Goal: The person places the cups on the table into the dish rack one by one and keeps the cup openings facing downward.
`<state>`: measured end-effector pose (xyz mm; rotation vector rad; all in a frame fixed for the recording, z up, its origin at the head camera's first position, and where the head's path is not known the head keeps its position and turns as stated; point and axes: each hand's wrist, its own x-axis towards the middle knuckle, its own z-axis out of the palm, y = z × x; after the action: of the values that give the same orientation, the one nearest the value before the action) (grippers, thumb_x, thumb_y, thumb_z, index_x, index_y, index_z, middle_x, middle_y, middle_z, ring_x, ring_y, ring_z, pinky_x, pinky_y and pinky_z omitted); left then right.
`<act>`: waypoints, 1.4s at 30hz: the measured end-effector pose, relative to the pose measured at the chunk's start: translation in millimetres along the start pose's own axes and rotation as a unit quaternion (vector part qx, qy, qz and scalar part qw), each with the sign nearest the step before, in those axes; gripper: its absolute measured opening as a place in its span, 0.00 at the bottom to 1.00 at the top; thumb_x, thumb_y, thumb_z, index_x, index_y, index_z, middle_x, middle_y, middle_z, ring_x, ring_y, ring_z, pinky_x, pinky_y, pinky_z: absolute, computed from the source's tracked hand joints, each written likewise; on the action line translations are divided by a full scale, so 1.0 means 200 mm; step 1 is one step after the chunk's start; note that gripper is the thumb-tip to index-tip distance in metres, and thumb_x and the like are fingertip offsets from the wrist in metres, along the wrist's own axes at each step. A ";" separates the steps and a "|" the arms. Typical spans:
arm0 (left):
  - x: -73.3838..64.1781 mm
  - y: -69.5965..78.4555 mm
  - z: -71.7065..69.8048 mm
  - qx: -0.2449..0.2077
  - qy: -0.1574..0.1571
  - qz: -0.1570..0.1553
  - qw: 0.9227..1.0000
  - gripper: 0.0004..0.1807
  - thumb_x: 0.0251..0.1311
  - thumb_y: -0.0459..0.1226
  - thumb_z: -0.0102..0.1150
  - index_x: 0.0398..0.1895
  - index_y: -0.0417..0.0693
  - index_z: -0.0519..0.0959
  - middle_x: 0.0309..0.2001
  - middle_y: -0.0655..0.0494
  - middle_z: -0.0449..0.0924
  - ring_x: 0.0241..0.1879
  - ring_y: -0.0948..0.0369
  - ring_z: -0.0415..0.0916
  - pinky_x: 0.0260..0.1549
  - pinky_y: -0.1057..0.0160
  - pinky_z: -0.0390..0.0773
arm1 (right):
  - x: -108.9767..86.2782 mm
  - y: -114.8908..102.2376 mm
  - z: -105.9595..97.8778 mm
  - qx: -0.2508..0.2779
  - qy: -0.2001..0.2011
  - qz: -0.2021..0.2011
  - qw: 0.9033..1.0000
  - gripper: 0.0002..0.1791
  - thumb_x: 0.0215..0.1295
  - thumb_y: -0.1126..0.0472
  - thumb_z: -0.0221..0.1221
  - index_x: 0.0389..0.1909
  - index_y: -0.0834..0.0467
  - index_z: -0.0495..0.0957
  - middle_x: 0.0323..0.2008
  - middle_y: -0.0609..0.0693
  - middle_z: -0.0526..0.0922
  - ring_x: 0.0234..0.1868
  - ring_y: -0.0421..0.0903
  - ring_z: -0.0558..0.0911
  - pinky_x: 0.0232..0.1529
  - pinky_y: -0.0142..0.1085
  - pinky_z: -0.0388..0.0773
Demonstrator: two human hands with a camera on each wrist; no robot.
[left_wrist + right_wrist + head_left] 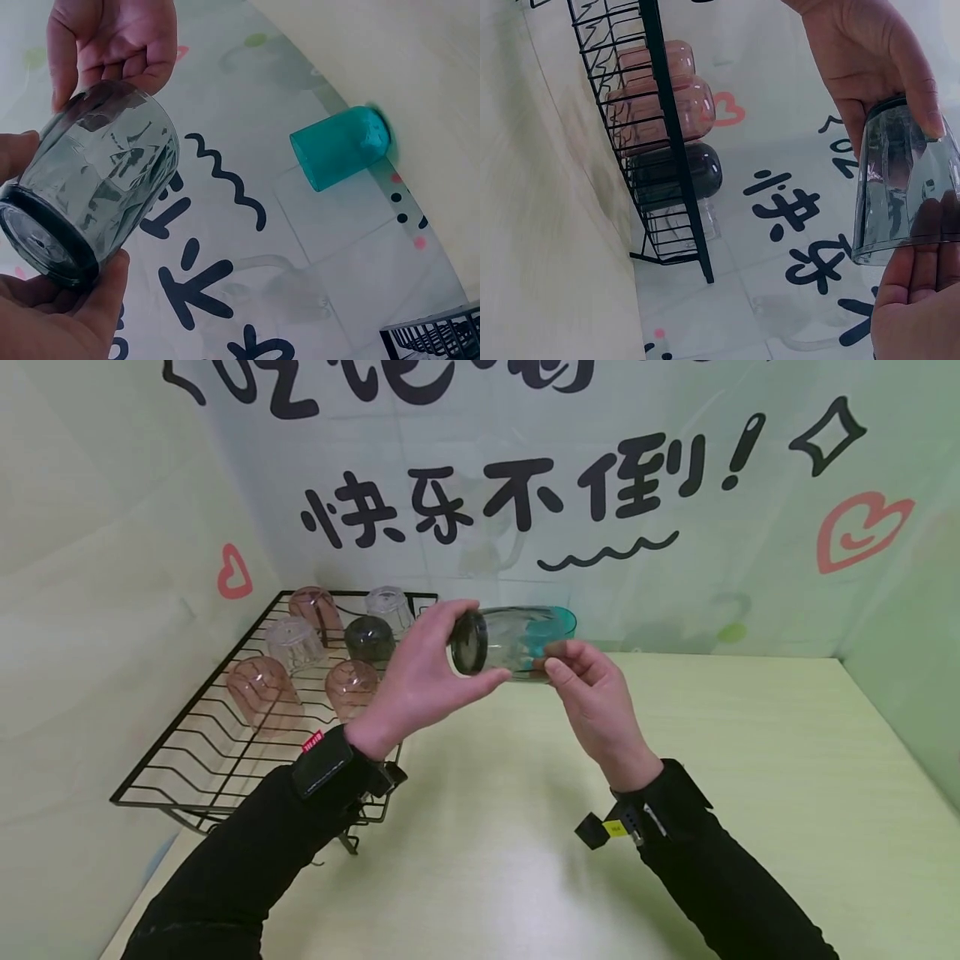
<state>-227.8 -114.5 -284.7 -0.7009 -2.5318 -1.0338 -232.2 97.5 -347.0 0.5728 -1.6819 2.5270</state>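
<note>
A smoky grey drinking glass (504, 637) lies sideways in the air between both hands, its thick dark base to the left. The left hand (420, 672) grips it around the base, thumb below and fingers above. At the rim end, the right hand (596, 710) pinches the glass with thumb and curled fingers. The left wrist view shows the right hand (116, 41) beyond the rim of the clear, faceted wall. A teal cup (337, 150) stands on the table behind; in the head view it shows partly through the glass.
A black wire rack (187, 735) on the left holds several upturned glasses, among them a pink glass (264, 689), a dark grey glass (369, 639) and a clear glass (292, 643). The pale table (735, 760) meets a printed wall sheet (480, 560) at the back.
</note>
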 end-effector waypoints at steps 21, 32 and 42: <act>-0.06 -0.04 -0.06 -0.019 0.004 -0.047 0.999 0.44 0.49 0.45 0.77 0.68 0.38 0.67 0.55 0.46 0.74 0.51 0.53 0.76 0.50 0.58 0.79 | 0.01 0.04 -0.06 0.009 0.027 0.012 1.000 0.10 0.74 0.69 0.51 0.41 0.54 0.80 0.35 0.48 0.83 0.41 0.44 0.82 0.53 0.35 0.77; -0.10 -0.07 -0.14 -0.009 0.022 -0.057 0.998 0.44 0.48 0.44 0.77 0.67 0.39 0.68 0.54 0.46 0.74 0.47 0.52 0.75 0.48 0.52 0.79 | 0.03 0.07 -0.12 -0.015 0.026 0.018 0.999 0.08 0.74 0.66 0.54 0.41 0.54 0.81 0.37 0.48 0.84 0.42 0.44 0.83 0.53 0.34 0.77; -0.13 -0.10 -0.21 -0.001 0.008 -0.082 0.997 0.43 0.51 0.42 0.75 0.68 0.38 0.66 0.54 0.43 0.73 0.47 0.50 0.74 0.48 0.53 0.79 | 0.05 0.08 -0.19 -0.059 0.029 0.034 0.997 0.06 0.73 0.63 0.55 0.43 0.54 0.81 0.38 0.47 0.85 0.44 0.45 0.83 0.53 0.34 0.77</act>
<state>-213.3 -165.8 -278.7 -0.4893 -2.6104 -1.0890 -255.7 123.6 -370.5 0.4361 -1.8451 2.4421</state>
